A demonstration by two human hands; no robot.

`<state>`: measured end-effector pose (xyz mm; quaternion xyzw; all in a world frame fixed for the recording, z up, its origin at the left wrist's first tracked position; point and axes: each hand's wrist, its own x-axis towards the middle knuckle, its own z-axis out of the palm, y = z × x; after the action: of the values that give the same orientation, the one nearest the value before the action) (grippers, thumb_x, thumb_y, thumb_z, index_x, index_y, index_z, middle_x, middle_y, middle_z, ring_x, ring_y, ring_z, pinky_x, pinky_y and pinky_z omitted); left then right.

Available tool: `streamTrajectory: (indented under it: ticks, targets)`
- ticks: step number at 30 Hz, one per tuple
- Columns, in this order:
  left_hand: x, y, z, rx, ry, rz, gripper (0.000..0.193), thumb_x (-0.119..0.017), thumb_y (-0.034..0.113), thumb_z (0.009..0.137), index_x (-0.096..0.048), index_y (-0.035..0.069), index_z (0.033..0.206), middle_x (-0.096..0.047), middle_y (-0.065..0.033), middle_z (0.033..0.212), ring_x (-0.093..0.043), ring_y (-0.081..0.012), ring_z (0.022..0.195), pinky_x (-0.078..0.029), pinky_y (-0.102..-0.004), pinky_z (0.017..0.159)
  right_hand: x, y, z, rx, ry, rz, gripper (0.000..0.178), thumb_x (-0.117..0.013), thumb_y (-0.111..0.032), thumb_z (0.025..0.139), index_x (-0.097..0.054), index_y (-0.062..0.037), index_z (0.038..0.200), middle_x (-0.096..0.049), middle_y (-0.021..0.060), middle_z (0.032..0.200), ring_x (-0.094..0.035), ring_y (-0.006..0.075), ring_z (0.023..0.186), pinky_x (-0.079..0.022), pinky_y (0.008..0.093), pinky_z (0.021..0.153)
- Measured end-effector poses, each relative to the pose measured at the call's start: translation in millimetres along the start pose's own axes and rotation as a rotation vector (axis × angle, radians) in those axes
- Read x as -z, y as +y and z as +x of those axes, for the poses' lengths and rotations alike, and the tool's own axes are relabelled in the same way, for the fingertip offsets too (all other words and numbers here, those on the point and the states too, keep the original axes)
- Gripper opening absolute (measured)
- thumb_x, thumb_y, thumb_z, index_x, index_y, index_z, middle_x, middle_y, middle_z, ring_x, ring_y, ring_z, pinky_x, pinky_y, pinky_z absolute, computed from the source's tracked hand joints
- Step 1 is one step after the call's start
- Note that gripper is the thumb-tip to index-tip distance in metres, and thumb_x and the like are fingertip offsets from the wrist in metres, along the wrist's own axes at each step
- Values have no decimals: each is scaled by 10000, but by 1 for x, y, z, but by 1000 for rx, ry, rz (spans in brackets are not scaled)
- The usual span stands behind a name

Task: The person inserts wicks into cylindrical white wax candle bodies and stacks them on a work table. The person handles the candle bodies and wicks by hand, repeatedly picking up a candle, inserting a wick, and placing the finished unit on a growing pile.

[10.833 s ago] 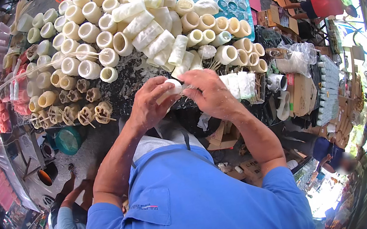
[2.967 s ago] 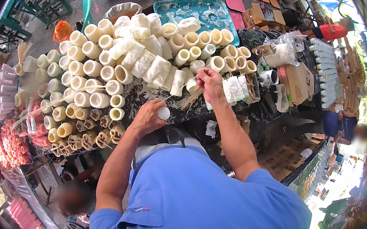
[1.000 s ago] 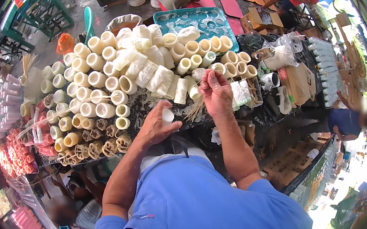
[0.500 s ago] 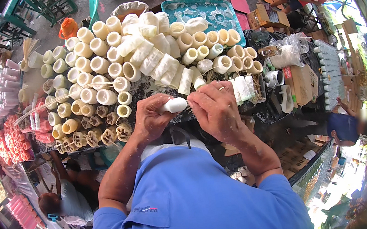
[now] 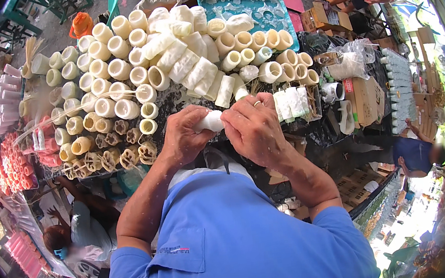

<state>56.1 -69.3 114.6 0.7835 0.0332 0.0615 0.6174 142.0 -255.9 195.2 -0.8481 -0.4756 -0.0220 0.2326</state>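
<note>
A short white wax cylinder (image 5: 210, 122), likely a candle, lies sideways between my two hands, just in front of the table's near edge. My left hand (image 5: 184, 132) wraps its fingers and thumb round the left end. At the other end my right hand (image 5: 255, 129) is closed, fingertips pressed against the cylinder and covering its tip. White flecks dot both hands and forearms. Just beyond my hands lies a pile of pale, wrapped-looking cylinders (image 5: 201, 76). Hollow cream wax cups (image 5: 126, 109) stand in rows to the left.
Behind the pile lies a turquoise tray (image 5: 294, 33) with white residue. White blocks (image 5: 291, 103) sit right of my hands, then a plastic bag (image 5: 348, 65) and cardboard box (image 5: 365, 102). Thin straw-like strands (image 5: 72, 110) cross the cups. Other people are at left, right and far side.
My right hand has come over the cylinder's right end, hiding the tip that showed before. Both hands have risen slightly in view. The person in red at the far right has shifted.
</note>
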Motion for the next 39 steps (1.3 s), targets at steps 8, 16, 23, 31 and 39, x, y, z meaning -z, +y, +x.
streamTrajectory:
  ticks: [8,16,23,31,39]
  targets:
    - [-3,-3,-1,-114,25,156,531,-889,123,744,-722,34,1240,-708,-166,1233,-704,-370,1103,-585,-444,951,-7,1,6,9,-87,2,100,-765,-68,864,-731,-74,958,-697,54,904,-669,249,881,-419,437,878]
    - [-8,-6,-3,-117,31,223,560,-901,112,738,-723,29,1262,-705,-154,1243,-716,-341,1115,-583,-413,967,-4,12,0,48,-122,-3,89,-760,-66,872,-724,-71,953,-697,62,860,-684,261,870,-427,435,895]
    - [-11,-10,-2,-102,20,185,561,-895,102,747,-719,31,1276,-696,-157,1255,-719,-351,1096,-588,-417,953,-8,10,-2,2,-55,31,91,-721,-39,869,-720,-80,950,-690,57,862,-665,255,860,-413,433,896]
    - [-14,-9,-2,-134,-18,213,557,-872,123,764,-702,7,1281,-677,-181,1259,-701,-380,1116,-590,-448,949,-15,9,-2,37,-101,3,56,-702,-84,868,-705,-89,924,-674,59,829,-659,254,830,-393,440,870]
    - [-14,-13,-6,-102,12,188,574,-884,118,747,-707,14,1283,-693,-173,1259,-721,-374,1092,-598,-436,931,-13,13,-4,23,-99,-14,26,-724,-84,883,-716,-87,908,-677,55,825,-659,244,844,-393,443,874]
